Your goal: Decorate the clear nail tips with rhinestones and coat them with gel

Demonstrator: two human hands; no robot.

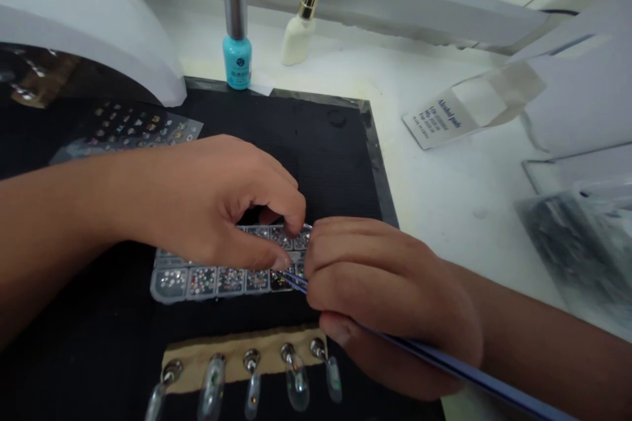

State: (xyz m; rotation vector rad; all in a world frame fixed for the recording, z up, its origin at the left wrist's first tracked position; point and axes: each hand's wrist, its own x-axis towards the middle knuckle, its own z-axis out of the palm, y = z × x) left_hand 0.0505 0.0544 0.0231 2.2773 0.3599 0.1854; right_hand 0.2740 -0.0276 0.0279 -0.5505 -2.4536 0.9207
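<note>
My left hand (217, 197) bends over a clear compartment case of rhinestones (170, 279), thumb and index finger curved onto its right-hand part. Between these two fingertips a gap shows; the other fingers are mostly hidden. From the right, my right hand (380, 283) closes around blue tweezers (444, 358), whose tips reach a front compartment holding dark stones, close to my left thumb. Nearer to me, clear nail tips (297, 381) with small coloured specks sit on metal holders along a tan strip (230, 348). Neither hand touches them.
A turquoise nail polish bottle (237, 59) and a cream bottle with a gold cap (299, 39) stand behind the black mat (336, 158). A sticker sheet (172, 128) lies by a white curved lamp (123, 33). An alcohol pads box (439, 122) and a plastic packet (577, 243) are rightward.
</note>
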